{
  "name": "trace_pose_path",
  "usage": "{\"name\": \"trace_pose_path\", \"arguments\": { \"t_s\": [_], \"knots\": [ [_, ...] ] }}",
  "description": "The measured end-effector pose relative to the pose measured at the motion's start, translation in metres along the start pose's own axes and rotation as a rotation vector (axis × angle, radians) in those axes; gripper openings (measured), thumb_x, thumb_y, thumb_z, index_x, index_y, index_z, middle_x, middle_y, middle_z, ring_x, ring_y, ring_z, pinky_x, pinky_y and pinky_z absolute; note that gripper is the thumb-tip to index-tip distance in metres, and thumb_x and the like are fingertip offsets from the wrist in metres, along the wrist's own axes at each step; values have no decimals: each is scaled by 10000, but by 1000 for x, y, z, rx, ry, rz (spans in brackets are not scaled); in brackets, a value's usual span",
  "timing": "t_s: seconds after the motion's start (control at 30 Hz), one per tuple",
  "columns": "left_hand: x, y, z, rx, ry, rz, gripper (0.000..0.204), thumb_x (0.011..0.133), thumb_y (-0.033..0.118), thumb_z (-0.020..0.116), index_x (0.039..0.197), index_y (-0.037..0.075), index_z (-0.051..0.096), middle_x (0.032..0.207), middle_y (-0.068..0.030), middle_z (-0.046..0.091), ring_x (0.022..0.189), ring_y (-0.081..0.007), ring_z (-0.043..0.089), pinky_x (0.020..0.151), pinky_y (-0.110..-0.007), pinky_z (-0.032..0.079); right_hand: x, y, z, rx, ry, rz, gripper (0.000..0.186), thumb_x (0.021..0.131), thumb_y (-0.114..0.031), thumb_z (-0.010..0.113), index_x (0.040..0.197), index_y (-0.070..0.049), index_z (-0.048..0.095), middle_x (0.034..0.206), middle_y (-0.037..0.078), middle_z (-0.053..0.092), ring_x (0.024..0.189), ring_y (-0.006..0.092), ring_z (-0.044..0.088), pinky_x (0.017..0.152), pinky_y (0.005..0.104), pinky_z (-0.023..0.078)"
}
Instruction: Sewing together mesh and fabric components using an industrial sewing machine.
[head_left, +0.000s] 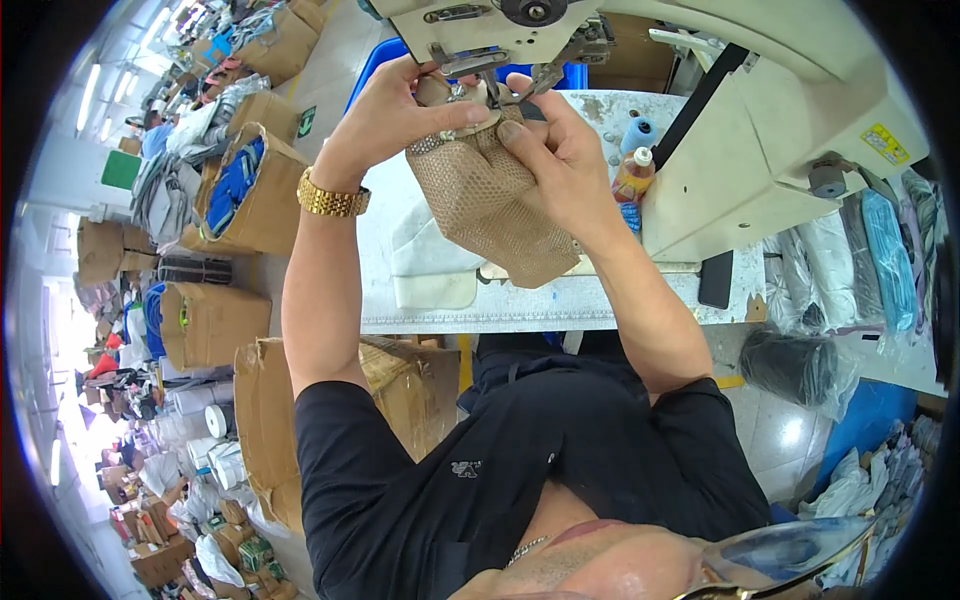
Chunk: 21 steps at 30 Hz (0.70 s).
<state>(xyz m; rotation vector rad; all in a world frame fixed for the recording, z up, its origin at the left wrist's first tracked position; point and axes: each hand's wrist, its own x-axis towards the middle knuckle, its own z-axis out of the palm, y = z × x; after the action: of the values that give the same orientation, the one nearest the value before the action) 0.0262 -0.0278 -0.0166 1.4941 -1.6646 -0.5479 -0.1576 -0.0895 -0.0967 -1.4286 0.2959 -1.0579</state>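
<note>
My left hand (400, 120), a gold watch at its wrist, pinches a tan mesh fabric piece (492, 215) at its upper left, thumb over a pale curved edge. My right hand (555, 150) grips the same piece from the right, thumb pressed on it. The fabric's top lies under the needle and presser foot area of a cream sewing machine (755, 140), and its lower part drapes over the worktable. My fingertips behind the fabric are partly hidden.
White worktable (410, 318) holds light fabric pieces (420, 285), blue thread cone (637, 135), bottle (632, 178) and dark phone (714, 278). A blue bin (370, 65) stands behind. Cardboard boxes (215, 320) and piles fill the left floor; wrapped rolls (830, 260) lie right.
</note>
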Motion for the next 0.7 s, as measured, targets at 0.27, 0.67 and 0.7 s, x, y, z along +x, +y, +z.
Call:
{"name": "trace_pose_path", "arguments": {
  "t_s": [0.27,0.67,0.7],
  "knots": [
    [-4,-5,1,-85,50,-21,393,766,182,837,1058,-15,662,997,-26,684,888,-63,608,791,-231,514,-19,-56,-4,-498,14,-612,188,867,-101,656,1043,-46,693,871,72,680,799,179,634,705,289,480],
    [-15,0,5,54,117,-46,272,790,185,821,935,22,658,843,12,631,759,-42,556,627,-213,467,-6,-37,-12,-767,-167,-521,182,816,-214,701,716,-75,640,627,64,600,674,271,589,752,401,455],
    [-15,0,3,54,116,-48,272,790,185,821,935,22,658,843,12,631,759,-42,556,627,-213,467,-6,-36,-13,-766,-166,-519,182,816,-214,701,716,-75,640,627,64,600,674,271,589,752,401,455]
  ]
}}
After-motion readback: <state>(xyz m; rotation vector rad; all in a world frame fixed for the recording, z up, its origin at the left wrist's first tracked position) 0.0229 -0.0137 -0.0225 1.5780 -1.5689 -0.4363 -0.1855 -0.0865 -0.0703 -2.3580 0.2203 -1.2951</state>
